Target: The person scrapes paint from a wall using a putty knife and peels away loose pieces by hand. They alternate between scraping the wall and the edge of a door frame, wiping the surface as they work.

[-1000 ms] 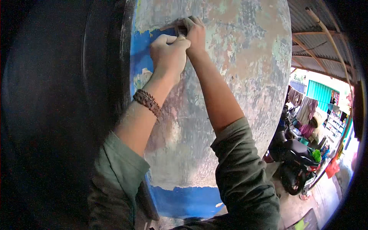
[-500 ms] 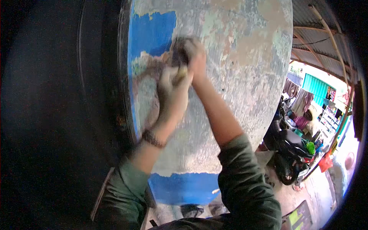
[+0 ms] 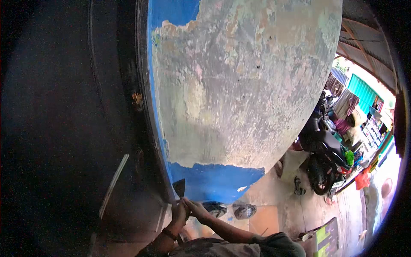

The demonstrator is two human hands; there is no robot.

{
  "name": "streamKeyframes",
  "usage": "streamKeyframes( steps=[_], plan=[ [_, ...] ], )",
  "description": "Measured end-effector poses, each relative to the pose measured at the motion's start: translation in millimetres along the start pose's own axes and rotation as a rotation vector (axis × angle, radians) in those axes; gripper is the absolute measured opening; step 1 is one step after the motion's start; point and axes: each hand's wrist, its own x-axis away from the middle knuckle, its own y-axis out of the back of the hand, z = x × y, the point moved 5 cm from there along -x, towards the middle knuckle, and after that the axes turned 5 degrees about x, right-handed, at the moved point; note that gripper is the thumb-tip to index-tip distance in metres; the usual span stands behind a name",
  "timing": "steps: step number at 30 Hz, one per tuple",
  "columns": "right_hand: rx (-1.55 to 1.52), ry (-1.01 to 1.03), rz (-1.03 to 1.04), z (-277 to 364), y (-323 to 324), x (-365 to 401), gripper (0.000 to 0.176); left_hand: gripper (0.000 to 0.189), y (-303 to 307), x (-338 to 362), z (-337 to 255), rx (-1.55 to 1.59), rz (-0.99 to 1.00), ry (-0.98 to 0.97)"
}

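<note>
My left hand (image 3: 179, 213) and right hand (image 3: 197, 210) seemingly clench a dark triangular scraper (image 3: 179, 187); blade low on the rounded, flaking shell (image 3: 239, 85).

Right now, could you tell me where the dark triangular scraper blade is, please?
Low and left of centre in the head view, the dark triangular scraper blade points up against the blue paint strip, above the left hand and right hand gripping it.

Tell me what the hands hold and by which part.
A scraper, both hands on its handle end: left hand and right hand wrap it together, its dark blade pointing up at the blue paint.
</note>
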Motion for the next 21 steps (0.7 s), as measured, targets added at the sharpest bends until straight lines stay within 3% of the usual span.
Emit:
streamKeyframes(
  steps=[1, 2, 4, 5, 7, 8, 9, 10, 11, 12, 14, 16, 18, 20, 21],
  plan=[
    [-0.229, -0.101, 0.145, 10.7, -7.9, 9.5, 0.051, 0.043, -5.1, 6.8, 2.3, 0.266, -0.079, 0.030],
    [-0.225, -0.114, 0.157, 17.1, -8.0, 10.5, 0.051, 0.041, -10.8, 13.8, 4.2, 0.533, -0.158, 0.057],
    [0.002, 0.195, 0.111, 43.8, 2.8, 13.2, 0.049, 0.036, -40.8, 55.0, -38.2, -0.125, -0.022, -0.407],
    [0.009, 0.192, 0.123, 53.3, 10.3, 23.1, 0.049, 0.039, -44.1, 42.9, -34.4, -0.034, 0.095, -0.421],
    [-0.116, 0.250, 0.083, 77.2, 30.1, 50.7, 0.048, 0.039, -57.3, 50.0, -35.8, -0.118, 0.090, -0.508],
    [-0.077, 0.164, 0.134, 73.7, 45.7, 53.2, 0.047, 0.041, -64.8, 55.9, -37.0, -0.208, 0.100, -0.588],
    [-0.065, 0.226, 0.013, 66.9, 64.1, 58.1, 0.047, 0.041, -66.0, 60.4, -33.8, -0.207, 0.093, -0.582],
    [-0.052, 0.289, -0.110, 60.6, 82.9, 64.3, 0.047, 0.043, -66.1, 62.1, -29.1, -0.400, 0.039, -0.518],
    [0.004, 0.254, -0.142, 65.9, 101.9, 79.3, 0.045, 0.046, -67.7, 63.1, -22.9, -0.589, -0.015, -0.448],
    [0.061, 0.217, -0.173, 76.4, 124.3, 92.1, 0.044, 0.046, -70.9, 57.6, -14.6, -0.585, -0.017, -0.439],
    [0.173, 0.291, -0.172, 78.6, 170.0, 87.7, 0.041, 0.051, -84.5, 57.3, -16.6, -0.924, -0.132, -0.919],
    [0.308, 0.431, -0.238, 139.9, 201.9, 117.9, 0.036, 0.057, -125.7, 88.9, -46.1, -0.923, -0.038, -1.096],
    [0.151, 0.791, -0.236, 190.5, 221.9, 132.6, 0.030, 0.060, -166.7, 117.6, -81.4, -1.058, -0.031, -1.157],
    [0.398, 0.741, -0.286, 255.4, 235.2, 152.8, 0.032, 0.065, -206.8, 131.2, -119.9, -1.048, 0.027, -1.340],
    [0.435, 0.828, -0.294, 282.2, 244.3, 152.3, 0.032, 0.066, -228.6, 140.6, -143.0, -0.979, 0.059, -1.440]
  ],
)
